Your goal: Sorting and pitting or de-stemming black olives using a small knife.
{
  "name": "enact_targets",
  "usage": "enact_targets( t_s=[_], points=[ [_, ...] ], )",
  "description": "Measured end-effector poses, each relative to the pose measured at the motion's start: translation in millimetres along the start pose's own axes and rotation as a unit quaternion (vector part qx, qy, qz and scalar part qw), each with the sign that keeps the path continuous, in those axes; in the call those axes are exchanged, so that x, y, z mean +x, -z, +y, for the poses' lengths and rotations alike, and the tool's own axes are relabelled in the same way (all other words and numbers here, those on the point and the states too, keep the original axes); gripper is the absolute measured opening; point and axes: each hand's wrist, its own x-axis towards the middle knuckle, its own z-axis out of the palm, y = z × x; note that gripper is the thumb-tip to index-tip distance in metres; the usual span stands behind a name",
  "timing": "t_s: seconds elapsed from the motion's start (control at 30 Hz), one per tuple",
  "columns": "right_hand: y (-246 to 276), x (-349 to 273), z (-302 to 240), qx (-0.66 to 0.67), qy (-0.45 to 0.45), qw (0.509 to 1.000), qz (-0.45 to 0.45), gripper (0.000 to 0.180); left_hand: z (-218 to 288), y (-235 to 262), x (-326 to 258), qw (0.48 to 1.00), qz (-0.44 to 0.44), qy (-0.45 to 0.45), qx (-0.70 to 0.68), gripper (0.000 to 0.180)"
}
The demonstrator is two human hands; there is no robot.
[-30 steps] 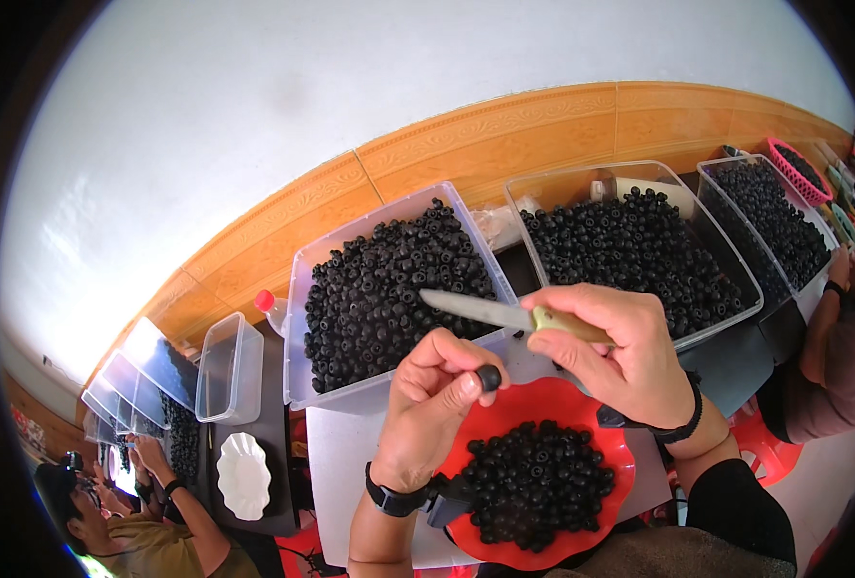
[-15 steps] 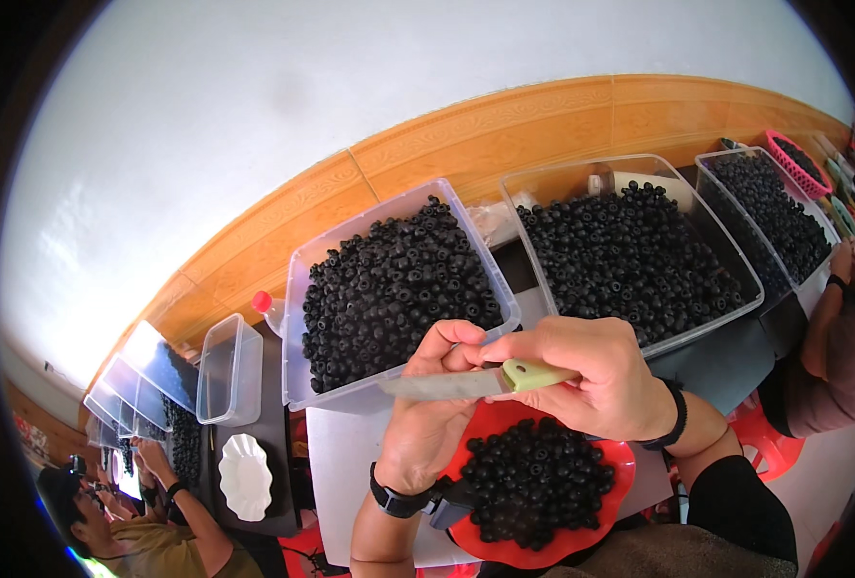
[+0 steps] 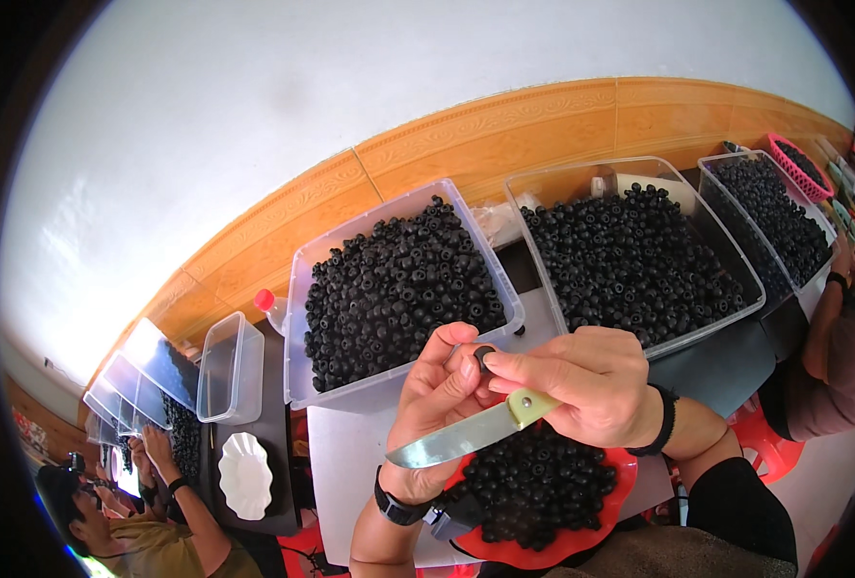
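My left hand [image 3: 427, 400] is raised over the near table, its thumb and fingers pinching a small dark round berry [image 3: 483, 359]. Fingertips of my right hand [image 3: 596, 380] touch the same berry from the other side. That hand also grips a knife [image 3: 456, 438] by its pale green handle, the blade slanting down to the left across my left palm. Below both hands is a red wavy-edged plate [image 3: 625, 482] heaped with dark berries [image 3: 543, 486]; my wrists and the knife partly cover it. Just beyond stands a translucent tub [image 3: 295, 328] full of the same berries.
A second clear tub [image 3: 755, 294] of berries stands to the right, another [image 3: 707, 183] farther off beside a pink basket [image 3: 817, 188]. At left are an unfilled clear container [image 3: 233, 371], a white scalloped dish [image 3: 245, 477] and a red-capped bottle [image 3: 268, 303]. People work on both sides.
The knife has swung from nearly level to slanting down, its blade now lower and turned broadside. My right hand has dropped slightly, and a berry now shows between my fingertips.
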Motion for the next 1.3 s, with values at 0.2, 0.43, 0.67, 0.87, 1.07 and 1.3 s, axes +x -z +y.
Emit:
enact_targets(
  t_s=[0.2, 0.43, 0.67, 0.87, 1.07, 1.3],
  points=[
    [8.2, 11.0, -0.9, 0.097, -0.085, 0.99, -0.05, 0.034, 4.3, -1.5, 1.9, 0.996, -0.057, 0.021, 0.059, 0.026],
    [16.2, 13.6, 9.2, 0.202, -0.096, 0.966, -0.131, 0.03, 3.0, 5.9, 4.1, 0.991, -0.08, 0.041, 0.104, 0.023],
    [9.3, 12.3, 12.2, 0.177, -0.105, 0.976, -0.071, 0.023, -1.8, 1.2, 2.9, 0.986, 0.009, 0.026, 0.163, 0.018],
    [8.6, 8.8, 15.2, 0.16, -0.084, 0.983, -0.043, 0.022, 2.0, -11.6, 3.2, 0.985, -0.013, 0.041, 0.167, 0.028],
    [10.2, 12.0, 12.3, 0.127, -0.081, 0.988, -0.036, 0.03, -1.6, 6.9, 4.7, 0.993, -0.04, 0.024, 0.107, 0.018],
    [4.1, 11.5, 10.8, 0.221, -0.194, 0.955, -0.037, 0.039, 1.6, 11.1, 6.2, 0.996, -0.012, -0.012, 0.091, 0.018]
  ],
)
